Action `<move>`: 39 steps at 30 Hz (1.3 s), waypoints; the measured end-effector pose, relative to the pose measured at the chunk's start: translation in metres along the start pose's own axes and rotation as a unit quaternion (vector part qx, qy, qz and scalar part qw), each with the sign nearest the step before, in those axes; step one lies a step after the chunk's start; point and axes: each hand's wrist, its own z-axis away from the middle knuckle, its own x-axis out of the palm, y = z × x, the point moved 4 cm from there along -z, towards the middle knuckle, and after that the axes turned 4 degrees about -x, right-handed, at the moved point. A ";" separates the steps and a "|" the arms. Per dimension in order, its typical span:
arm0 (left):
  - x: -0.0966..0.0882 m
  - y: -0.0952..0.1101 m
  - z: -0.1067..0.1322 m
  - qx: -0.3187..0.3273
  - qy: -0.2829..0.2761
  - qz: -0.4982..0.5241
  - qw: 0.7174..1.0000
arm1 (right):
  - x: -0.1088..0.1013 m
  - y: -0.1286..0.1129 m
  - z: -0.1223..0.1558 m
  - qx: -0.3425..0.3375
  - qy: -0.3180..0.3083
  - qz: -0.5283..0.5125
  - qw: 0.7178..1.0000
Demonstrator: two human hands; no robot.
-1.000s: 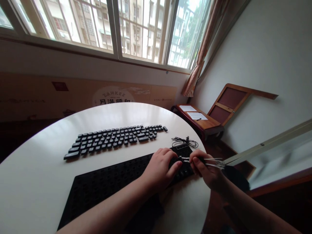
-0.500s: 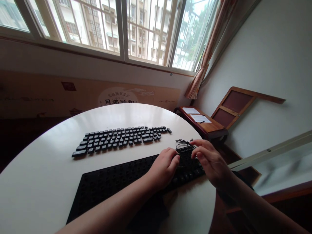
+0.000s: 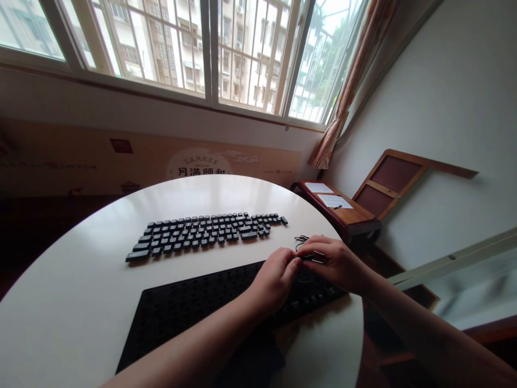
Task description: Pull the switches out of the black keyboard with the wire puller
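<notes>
A black keyboard (image 3: 202, 293) lies at an angle on the white round table, its left and middle part stripped of keycaps. Some keycaps (image 3: 319, 296) remain on its right part. Over that end, my left hand (image 3: 274, 275) is closed, with thumb and fingers pinched together. My right hand (image 3: 337, 261) meets its fingertips from the right, thumb and fingers also closed. Whatever is pinched between the two hands is small and dark, and I cannot make it out. Behind the keyboard, loose black keycaps (image 3: 210, 231) stand in keyboard-like rows.
A black cable (image 3: 301, 238) lies behind the hands. The white table (image 3: 81, 291) has a curved edge. Beyond it at right, papers (image 3: 335, 201) and a pen lie on a low wooden table (image 3: 357, 215). A barred window (image 3: 242, 54) and a curtain (image 3: 339, 118) are at the back.
My right hand has moved left and closed its fingers, now meeting my left hand. My left hand stays pinched over the keyboard. The view has shifted slightly.
</notes>
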 end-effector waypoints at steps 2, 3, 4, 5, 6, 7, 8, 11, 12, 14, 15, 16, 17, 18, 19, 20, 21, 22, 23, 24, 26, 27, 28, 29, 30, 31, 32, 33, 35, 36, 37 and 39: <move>-0.002 -0.001 -0.001 -0.017 0.006 0.015 1.000 | -0.002 0.010 -0.007 0.013 -0.018 -0.010 1.000; -0.003 -0.001 -0.001 -0.027 0.008 0.018 0.999 | -0.003 0.019 -0.013 0.024 -0.025 -0.012 0.999; -0.004 -0.001 -0.002 -0.037 0.008 0.013 0.999 | -0.004 0.029 -0.019 0.039 -0.028 -0.009 0.999; -0.004 -0.001 -0.002 -0.046 0.004 0.001 0.999 | -0.004 0.040 -0.026 0.056 -0.028 -0.001 0.998; -0.004 -0.001 -0.002 -0.054 -0.004 -0.017 0.998 | -0.003 0.052 -0.033 0.072 -0.028 0.010 0.997; -0.004 -0.001 -0.003 -0.058 -0.015 -0.035 0.998 | 0.000 0.065 -0.041 0.087 -0.032 0.021 0.996; -0.003 0.000 -0.002 -0.059 -0.027 -0.051 0.997 | 0.005 0.077 -0.049 0.100 -0.040 0.029 0.994; -0.001 0.003 0.000 -0.055 -0.054 -0.074 0.994 | 0.027 0.106 -0.070 0.134 -0.082 0.038 0.987; 0.000 0.004 0.000 -0.053 -0.058 -0.075 0.994 | 0.034 0.113 -0.076 0.144 -0.094 0.041 0.984; 0.001 0.005 0.001 -0.052 -0.060 -0.075 0.994 | 0.046 0.122 -0.084 0.155 -0.108 0.048 0.981; 0.001 0.004 0.001 -0.051 -0.060 -0.075 0.994 | 0.050 0.126 -0.087 0.158 -0.110 0.050 0.980; 0.001 0.004 0.001 -0.049 -0.060 -0.076 0.994 | 0.053 0.128 -0.089 0.160 -0.109 0.051 0.980; 0.001 0.004 0.001 -0.047 -0.060 -0.078 0.994 | 0.055 0.130 -0.090 0.161 -0.107 0.051 0.980; 0.001 0.004 0.001 -0.044 -0.062 -0.080 0.994 | 0.056 0.130 -0.091 0.161 -0.106 0.050 0.980; 0.001 0.004 0.001 -0.043 -0.063 -0.082 0.994 | 0.057 0.131 -0.091 0.161 -0.104 0.049 0.980; 0.001 0.004 0.001 -0.042 -0.064 -0.081 0.994 | 0.057 0.131 -0.091 0.161 -0.103 0.047 0.981; 0.001 0.004 0.001 -0.043 -0.063 -0.079 0.994 | 0.057 0.131 -0.091 0.160 -0.101 0.044 0.981; 0.000 0.005 0.001 -0.046 -0.060 -0.074 0.994 | 0.057 0.130 -0.091 0.158 -0.099 0.040 0.982; 0.000 0.005 0.001 -0.048 -0.057 -0.070 0.995 | 0.057 0.130 -0.091 0.157 -0.096 0.038 0.982; -0.001 0.006 0.001 -0.050 -0.053 -0.066 0.995 | 0.058 0.129 -0.090 0.157 -0.092 0.037 0.983; -0.001 0.007 0.001 -0.050 -0.048 -0.062 0.996 | 0.059 0.128 -0.090 0.157 -0.085 0.039 0.983; -0.001 0.007 0.001 -0.050 -0.046 -0.062 0.996 | 0.060 0.127 -0.091 0.156 -0.083 0.042 0.983; -0.001 0.007 0.001 -0.050 -0.045 -0.064 0.996 | 0.061 0.126 -0.092 0.154 -0.081 0.044 0.984; -0.001 0.007 0.001 -0.050 -0.045 -0.066 0.996 | 0.061 0.125 -0.093 0.151 -0.080 0.047 0.984; -0.001 0.007 0.001 -0.049 -0.045 -0.068 0.995 | 0.061 0.122 -0.094 0.146 -0.079 0.049 0.985; -0.001 0.007 0.001 -0.048 -0.047 -0.069 0.995 | 0.060 0.120 -0.096 0.140 -0.078 0.050 0.986; -0.001 0.007 0.001 -0.046 -0.048 -0.069 0.995 | 0.057 0.116 -0.096 0.134 -0.075 0.053 0.987; -0.001 0.007 0.001 -0.044 -0.048 -0.069 0.995 | 0.051 0.111 -0.096 0.124 -0.065 0.055 0.989; -0.001 0.007 0.001 -0.040 -0.048 -0.071 0.996 | 0.030 0.099 -0.091 0.102 -0.006 0.052 0.993; -0.001 0.007 0.001 -0.038 -0.047 -0.073 0.995 | 0.016 0.093 -0.085 0.095 0.036 0.042 0.994; -0.001 0.007 0.001 -0.035 -0.047 -0.076 0.995 | 0.001 0.086 -0.076 0.094 0.076 0.024 0.992; -0.001 0.007 0.000 -0.025 -0.051 -0.089 0.994 | -0.027 0.075 -0.050 0.119 0.128 -0.030 0.984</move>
